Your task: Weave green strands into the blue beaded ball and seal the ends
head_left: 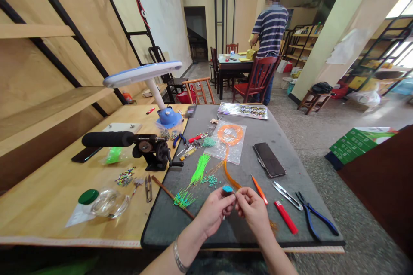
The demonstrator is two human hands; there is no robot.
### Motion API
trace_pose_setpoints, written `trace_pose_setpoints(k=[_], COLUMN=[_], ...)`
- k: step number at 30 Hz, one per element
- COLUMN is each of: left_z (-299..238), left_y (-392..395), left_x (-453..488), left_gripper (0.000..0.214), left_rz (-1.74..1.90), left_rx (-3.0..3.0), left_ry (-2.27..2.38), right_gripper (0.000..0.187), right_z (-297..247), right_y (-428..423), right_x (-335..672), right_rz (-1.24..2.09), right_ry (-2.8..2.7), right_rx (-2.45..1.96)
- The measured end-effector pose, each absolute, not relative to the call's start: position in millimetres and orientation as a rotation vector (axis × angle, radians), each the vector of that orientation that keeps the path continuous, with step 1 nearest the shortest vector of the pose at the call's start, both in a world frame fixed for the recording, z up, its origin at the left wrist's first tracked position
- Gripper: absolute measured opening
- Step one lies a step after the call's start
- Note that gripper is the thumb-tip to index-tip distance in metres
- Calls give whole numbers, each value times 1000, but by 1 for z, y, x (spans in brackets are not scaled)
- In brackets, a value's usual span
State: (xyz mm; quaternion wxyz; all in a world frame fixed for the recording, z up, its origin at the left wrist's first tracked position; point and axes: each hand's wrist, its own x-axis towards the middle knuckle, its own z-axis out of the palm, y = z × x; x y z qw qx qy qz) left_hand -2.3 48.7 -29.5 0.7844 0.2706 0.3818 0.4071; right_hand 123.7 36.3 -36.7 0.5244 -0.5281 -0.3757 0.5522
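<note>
closely, left hand [214, 211] and right hand [254, 210] pinch a teal bead cluster [227, 189]; its long axis runs crosswise.

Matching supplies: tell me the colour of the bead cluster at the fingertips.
The bead cluster is turquoise; head view shows it best.

Matt grey mat [245, 223]; pale wood table [48, 197]; glossy phone [269, 160].

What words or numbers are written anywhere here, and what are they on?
No text reads clearly.
Green cardboard box at the right: white print, too blurred.
White tag inside the plastic bag of orange cord: too small.
Shiny printed sheet at the far edge of the grey mat: too small.
Small blue piece pinched between left hand and right hand: no writing.
</note>
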Motion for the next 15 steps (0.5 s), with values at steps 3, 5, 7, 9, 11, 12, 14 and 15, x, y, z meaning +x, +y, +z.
trace_pose_setpoints(k=[3,5,7,9,11,12,14,15], left_z=[-31,-32,-33,-34,-36,-36,-37,-38], left_y=[50,50,50,51,51,52,52,52], left_x=[-2,-1,-1,-2,-2,-2,-2,-2], left_gripper=[30,29,28,28,29,29,28,27], left_rz=[852,864,889,905,896,886,873,868], left_rx=[503,489,495,485,459,445,416,405], left_ry=[818,823,826,828,828,825,822,822], right_gripper=[49,48,48,51,52,52,52,52], right_z=[-38,-39,-41,-44,-46,-46,-46,-46], right_y=[36,34,32,29,26,25,23,22], right_x=[124,123,122,121,119,118,117,116], right_rz=[1342,1355,1361,1356,1346,1341,1334,1334], right_ry=[-915,-907,-890,-881,-883,-884,-885,-887], right_rx=[-1248,-1233,-1214,-1193,-1172,-1159,-1133,-1121])
